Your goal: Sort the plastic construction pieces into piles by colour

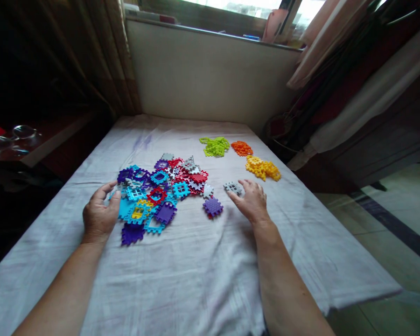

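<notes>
A mixed heap of plastic interlocking tiles (161, 191), blue, purple, red, grey and yellow, lies on a white cloth. My left hand (100, 214) rests at the heap's left edge, fingers curled against a blue tile, holding nothing that I can see. My right hand (252, 200) lies flat on the cloth, fingers spread, its fingertips touching a grey tile (233, 187). A lone purple tile (213, 206) sits just left of that hand. Farther back are sorted groups: green tiles (215, 146), orange tiles (241, 148) and yellow tiles (262, 169).
The white cloth (182, 270) covers a table that ends at the right over a tiled floor (388, 233). A wall with a window sill (210, 32) stands behind. Curtains hang at the left and right. A dark side table (31, 140) is at the left.
</notes>
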### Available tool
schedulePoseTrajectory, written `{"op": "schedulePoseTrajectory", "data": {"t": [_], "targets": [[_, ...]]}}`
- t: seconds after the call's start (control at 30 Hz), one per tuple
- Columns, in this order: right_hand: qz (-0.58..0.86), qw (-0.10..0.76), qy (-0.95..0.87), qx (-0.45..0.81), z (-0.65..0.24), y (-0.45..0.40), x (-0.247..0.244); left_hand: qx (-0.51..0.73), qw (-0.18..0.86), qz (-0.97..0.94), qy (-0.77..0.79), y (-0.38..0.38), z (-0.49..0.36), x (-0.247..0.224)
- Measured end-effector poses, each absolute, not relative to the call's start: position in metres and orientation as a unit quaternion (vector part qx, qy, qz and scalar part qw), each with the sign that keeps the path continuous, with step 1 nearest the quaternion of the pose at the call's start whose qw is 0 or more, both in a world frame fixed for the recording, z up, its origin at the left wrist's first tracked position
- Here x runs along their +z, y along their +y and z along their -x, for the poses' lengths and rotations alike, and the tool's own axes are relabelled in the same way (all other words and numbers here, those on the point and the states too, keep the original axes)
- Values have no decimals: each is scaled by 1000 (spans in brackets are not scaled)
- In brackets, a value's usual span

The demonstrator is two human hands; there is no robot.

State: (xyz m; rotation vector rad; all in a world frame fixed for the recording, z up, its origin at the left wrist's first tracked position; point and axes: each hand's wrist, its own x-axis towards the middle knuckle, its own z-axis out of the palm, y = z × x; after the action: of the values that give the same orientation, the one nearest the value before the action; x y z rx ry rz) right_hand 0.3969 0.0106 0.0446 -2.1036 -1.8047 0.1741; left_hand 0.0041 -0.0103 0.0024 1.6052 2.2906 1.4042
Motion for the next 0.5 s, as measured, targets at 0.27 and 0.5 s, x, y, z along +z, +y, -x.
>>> {"op": "schedulePoseTrajectory", "data": {"t": [0.27, 0.5], "targets": [[611, 113, -758, 197, -346, -12, 46, 446, 10, -508, 737, -11, -5, 3], [556, 246, -745, 274, -319, -14, 32, 441, 3, -517, 734, -10, -7, 6]]}}
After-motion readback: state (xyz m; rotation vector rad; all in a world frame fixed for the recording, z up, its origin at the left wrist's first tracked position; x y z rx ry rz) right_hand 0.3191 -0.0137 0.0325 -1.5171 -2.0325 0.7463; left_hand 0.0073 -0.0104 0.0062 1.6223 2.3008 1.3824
